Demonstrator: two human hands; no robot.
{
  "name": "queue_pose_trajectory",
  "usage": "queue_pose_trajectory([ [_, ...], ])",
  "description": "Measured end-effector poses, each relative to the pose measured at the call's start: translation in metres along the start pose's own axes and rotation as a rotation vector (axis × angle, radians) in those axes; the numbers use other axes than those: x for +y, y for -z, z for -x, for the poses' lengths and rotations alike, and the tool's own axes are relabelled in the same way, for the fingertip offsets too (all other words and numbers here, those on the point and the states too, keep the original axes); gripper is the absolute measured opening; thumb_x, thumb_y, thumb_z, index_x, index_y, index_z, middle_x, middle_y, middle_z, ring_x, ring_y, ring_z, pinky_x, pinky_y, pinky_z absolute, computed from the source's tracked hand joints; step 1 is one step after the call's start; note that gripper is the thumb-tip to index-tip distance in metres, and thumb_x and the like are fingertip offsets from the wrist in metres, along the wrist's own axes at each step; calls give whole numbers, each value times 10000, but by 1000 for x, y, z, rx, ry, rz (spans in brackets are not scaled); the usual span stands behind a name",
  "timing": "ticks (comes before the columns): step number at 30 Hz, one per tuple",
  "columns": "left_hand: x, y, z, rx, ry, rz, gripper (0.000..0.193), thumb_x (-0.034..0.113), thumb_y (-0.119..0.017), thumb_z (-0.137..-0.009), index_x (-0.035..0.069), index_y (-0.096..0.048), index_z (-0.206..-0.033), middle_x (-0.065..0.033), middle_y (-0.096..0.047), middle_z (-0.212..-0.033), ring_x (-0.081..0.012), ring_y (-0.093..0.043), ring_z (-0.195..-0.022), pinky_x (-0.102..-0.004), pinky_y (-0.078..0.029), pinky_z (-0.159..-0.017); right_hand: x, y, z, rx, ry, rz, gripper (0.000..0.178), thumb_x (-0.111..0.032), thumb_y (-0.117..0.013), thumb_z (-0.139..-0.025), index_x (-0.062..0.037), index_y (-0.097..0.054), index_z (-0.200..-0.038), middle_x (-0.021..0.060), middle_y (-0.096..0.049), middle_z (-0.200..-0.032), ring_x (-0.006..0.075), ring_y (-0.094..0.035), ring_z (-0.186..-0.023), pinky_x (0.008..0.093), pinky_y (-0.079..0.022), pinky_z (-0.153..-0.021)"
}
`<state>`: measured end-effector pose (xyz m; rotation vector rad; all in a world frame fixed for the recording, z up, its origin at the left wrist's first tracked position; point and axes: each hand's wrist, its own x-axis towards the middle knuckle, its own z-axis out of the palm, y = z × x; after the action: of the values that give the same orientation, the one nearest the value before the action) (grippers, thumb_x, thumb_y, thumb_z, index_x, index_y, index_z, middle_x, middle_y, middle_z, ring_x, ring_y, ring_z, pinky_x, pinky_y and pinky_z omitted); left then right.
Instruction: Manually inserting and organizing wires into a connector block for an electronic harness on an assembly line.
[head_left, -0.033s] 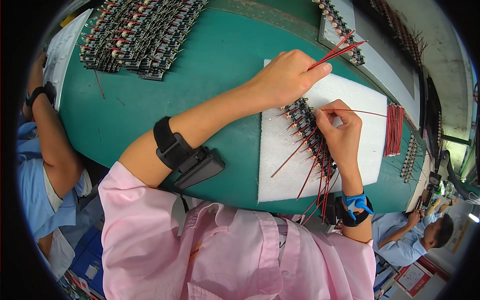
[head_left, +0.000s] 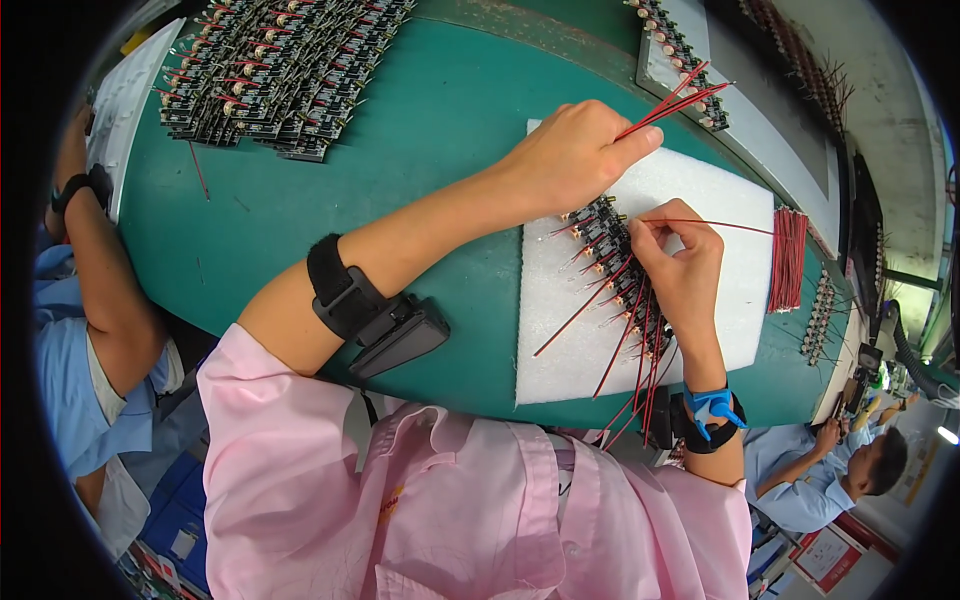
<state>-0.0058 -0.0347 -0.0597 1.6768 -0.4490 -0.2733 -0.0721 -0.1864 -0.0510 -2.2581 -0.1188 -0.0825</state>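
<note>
Left hand (head_left: 585, 150) closed on a bunch of red wires (head_left: 690, 100); right hand (head_left: 687, 252) narrowed, pinching a single red wire (head_left: 738, 226). The green table (head_left: 440, 120) bears a white foam sheet (head_left: 545, 290) by its near edge. Stacked circuit boards (head_left: 290, 85) lie toward the table's far-left corner. A row of boards (head_left: 618, 258) lies mid-sheet, beside the right hand. A wire bundle (head_left: 788, 260) lies at the sheet's right edge

The person's two hands (head_left: 590, 150), one foam sheet (head_left: 560, 360), one surface (head_left: 450, 110)
One row of boards (head_left: 622, 262) on the sheet, one red wire bundle (head_left: 788, 260) beside it; stacked boards (head_left: 270, 75) overlap too much to count.
</note>
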Motion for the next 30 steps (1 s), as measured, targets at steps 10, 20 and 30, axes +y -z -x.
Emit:
queue_pose_trajectory([
  [10,6,0,1,18,55,-28,480,320,-455,-810,-46,-399,-505,-126,-365,-417,-205,-334,-403,-374,-305,-433,-2,0,0,7,-4,24,88,-11,-585,-679,42,-528,-638,14,-495,-599,74,-425,-564,203,-352,-538],
  [20,5,1,1,8,35,-45,477,314,-455,-807,-51,-398,-506,-146,-372,-424,-236,-344,-404,-386,-314,-442,1,-1,-1,22,48,10,62,6,-580,-665,43,-538,-639,31,-508,-605,76,-443,-534,200,-364,-503],
  [30,3,0,0,14,27,-53,472,311,-456,-805,-52,-390,-509,-160,-368,-432,-247,-340,-411,-392,-314,-448,4,0,-3,1,22,-28,50,11,-580,-662,43,-545,-647,37,-515,-619,71,-443,-527,196,-367,-495],
])
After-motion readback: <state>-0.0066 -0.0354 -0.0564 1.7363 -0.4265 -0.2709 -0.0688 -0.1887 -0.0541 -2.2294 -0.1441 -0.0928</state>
